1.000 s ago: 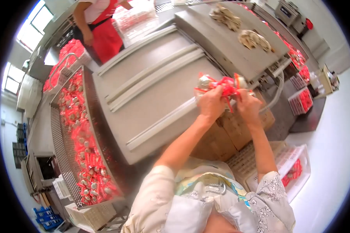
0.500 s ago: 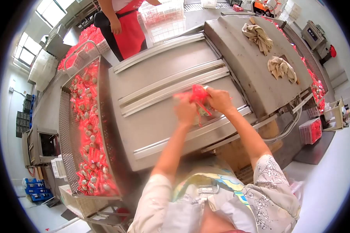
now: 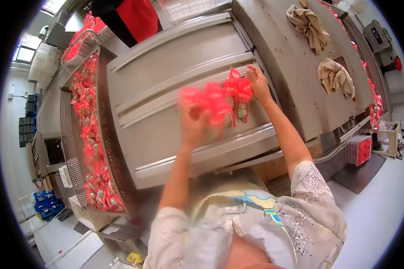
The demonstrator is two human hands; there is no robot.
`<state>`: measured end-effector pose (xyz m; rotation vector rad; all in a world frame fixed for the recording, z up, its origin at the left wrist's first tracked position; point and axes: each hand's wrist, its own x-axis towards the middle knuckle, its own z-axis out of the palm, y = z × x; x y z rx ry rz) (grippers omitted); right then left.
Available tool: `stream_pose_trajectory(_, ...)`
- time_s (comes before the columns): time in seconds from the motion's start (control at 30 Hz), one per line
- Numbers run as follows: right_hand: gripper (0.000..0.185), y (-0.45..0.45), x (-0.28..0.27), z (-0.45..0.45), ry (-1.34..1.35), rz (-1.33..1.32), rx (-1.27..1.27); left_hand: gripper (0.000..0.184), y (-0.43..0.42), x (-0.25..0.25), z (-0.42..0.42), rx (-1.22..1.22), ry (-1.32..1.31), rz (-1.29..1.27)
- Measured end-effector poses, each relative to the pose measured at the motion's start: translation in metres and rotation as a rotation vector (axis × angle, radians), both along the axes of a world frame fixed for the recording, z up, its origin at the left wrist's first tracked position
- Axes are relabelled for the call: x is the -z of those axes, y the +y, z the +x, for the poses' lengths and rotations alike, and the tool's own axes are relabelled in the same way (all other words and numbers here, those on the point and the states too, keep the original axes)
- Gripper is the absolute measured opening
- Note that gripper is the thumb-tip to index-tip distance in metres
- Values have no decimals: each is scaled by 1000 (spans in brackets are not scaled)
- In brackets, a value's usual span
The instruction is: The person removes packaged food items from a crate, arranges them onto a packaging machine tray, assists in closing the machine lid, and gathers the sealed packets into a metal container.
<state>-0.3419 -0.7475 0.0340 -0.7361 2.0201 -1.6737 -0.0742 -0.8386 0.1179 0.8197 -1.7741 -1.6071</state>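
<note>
My left hand (image 3: 193, 123) is closed around red plastic packets (image 3: 213, 101), smeared by motion, above the steel table (image 3: 166, 139). To its right, red packets (image 3: 242, 92) with pale, clear lower ends lie on the tabletop. My right hand (image 3: 259, 83) is beside their upper right edge, fingers apart and holding nothing. Whether its fingertips touch the packets, I cannot tell.
A perforated metal trough (image 3: 69, 134) full of red packets runs along the left. Metal rails (image 3: 202, 154) cross the table. On the metal housing at right lie two crumpled cloths (image 3: 334, 76). A person in a red apron (image 3: 139, 20) stands across the table.
Both hands were together over a red bunch. Now the left hand has moved left with red packets, and the right hand is apart and open, with packets lying between them.
</note>
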Motion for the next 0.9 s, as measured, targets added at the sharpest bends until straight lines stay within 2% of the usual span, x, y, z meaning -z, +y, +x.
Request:
stream_pose_trajectory(0.07,54,12,-2,3,25,-90,64,83,-7,-2,14,-19,96,39)
stream_pose_trajectory(0.13,53,18,-5,11,-2,-114,97,76,-19,4,30,-120,-36,-257)
stream_pose_trajectory(0.2,55,29,-4,22,-94,-64,108,73,-26,4,44,-215,-193,-415)
stream_pose_trajectory(0.23,63,32,-1,20,-76,12,88,66,-30,7,47,-277,-171,-449)
stream_pose_trajectory(0.33,61,39,-13,23,-365,232,147,63,-59,25,51,-138,-255,-823)
stream_pose_trajectory(0.37,59,36,-14,33,-256,156,162,59,-63,34,53,-32,-306,-566)
stream_pose_trajectory(0.47,57,36,4,35,-137,-20,340,58,-74,46,46,-36,-210,-579)
stream_pose_trajectory(0.5,54,38,0,36,-197,-160,403,54,-78,52,43,-35,-214,-551)
stream_pose_trajectory(0.53,48,44,-19,42,-251,-63,533,54,-83,50,38,-2,-212,-461)
stream_pose_trajectory(0.6,41,56,-24,45,-303,-131,775,52,-93,46,28,59,-204,-281)
stream_pose_trajectory(0.67,35,65,-43,79,132,-73,772,39,-102,43,27,127,-247,-361)
stream_pose_trajectory(0.7,28,64,-59,106,214,-128,708,34,-106,41,28,160,-265,-395)
stream_pose_trajectory(0.77,22,56,-98,175,387,90,391,25,-114,41,34,137,-263,-404)
stream_pose_trajectory(0.8,15,48,-100,208,313,26,182,20,-113,46,42,88,-249,-377)
stream_pose_trajectory(0.83,12,41,-98,235,361,62,-46,16,-113,49,51,39,-236,-351)
stream_pose_trajectory(0.9,14,4,-105,276,440,39,-409,15,-116,51,73,-86,-122,-506)
